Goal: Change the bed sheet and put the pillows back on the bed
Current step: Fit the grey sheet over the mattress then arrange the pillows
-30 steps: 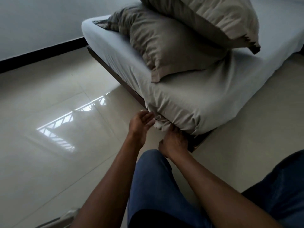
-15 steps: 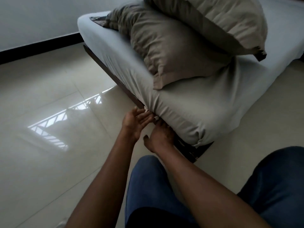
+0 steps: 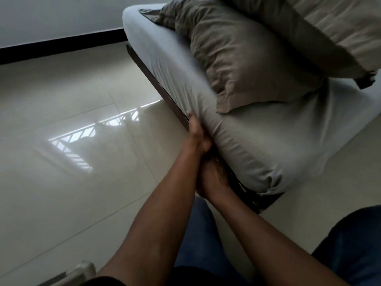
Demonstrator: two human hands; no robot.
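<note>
Bare forearms (image 3: 160,203), blue trousers (image 3: 206,244), dark top (image 3: 206,277)

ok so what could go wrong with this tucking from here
The left hand and right hand are wedged where the sheet meets the dark bed frame, so they could get pinched. The sheet is bunched at the near corner and may pull loose. The lower pillow lies close to this edge with the upper pillow on it; tugging the sheet might tip them off.

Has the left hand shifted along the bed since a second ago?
Yes. The left hand has slid along the mattress side, away from its near corner and toward the far wall.
</note>
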